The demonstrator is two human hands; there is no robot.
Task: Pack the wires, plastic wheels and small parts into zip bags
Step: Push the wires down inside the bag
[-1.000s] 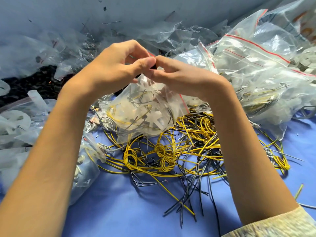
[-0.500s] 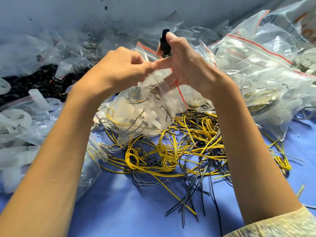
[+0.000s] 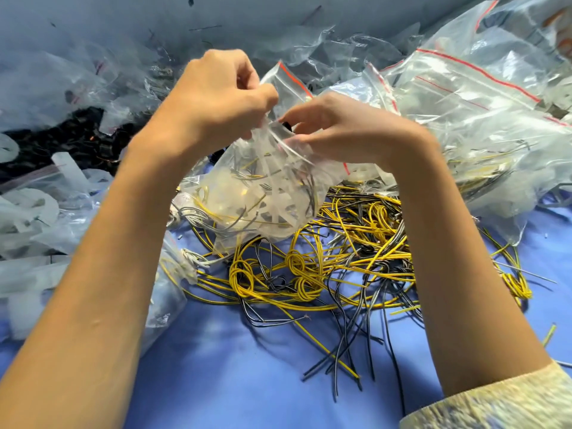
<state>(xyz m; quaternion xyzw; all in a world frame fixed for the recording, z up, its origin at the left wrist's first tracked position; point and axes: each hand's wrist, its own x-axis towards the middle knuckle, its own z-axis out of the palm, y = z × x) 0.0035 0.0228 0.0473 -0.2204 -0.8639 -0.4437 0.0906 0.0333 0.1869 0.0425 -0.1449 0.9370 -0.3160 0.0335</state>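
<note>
Head view: the left hand [image 3: 216, 97] was curled tight, pinching the mouth edge of a clear zip bag [image 3: 263, 193] and holding it up. The right hand [image 3: 346, 131] met it at the mouth, thumb and forefinger narrowed on a small black part [image 3: 286, 125], its lower fingers touching the plastic. The bag hung between both hands, just above the heap of yellow and black wires [image 3: 340, 258] on the blue cloth [image 3: 232, 366]; wires and pale plastic pieces showed through it. Filled bags [image 3: 479, 119] with red seal lines were heaped at the right. White plastic wheels [image 3: 31, 209] and a dark pile [image 3: 62, 140] of small parts lay at the left. A patterned sleeve [image 3: 495, 400] covered the right forearm's near end.
</note>
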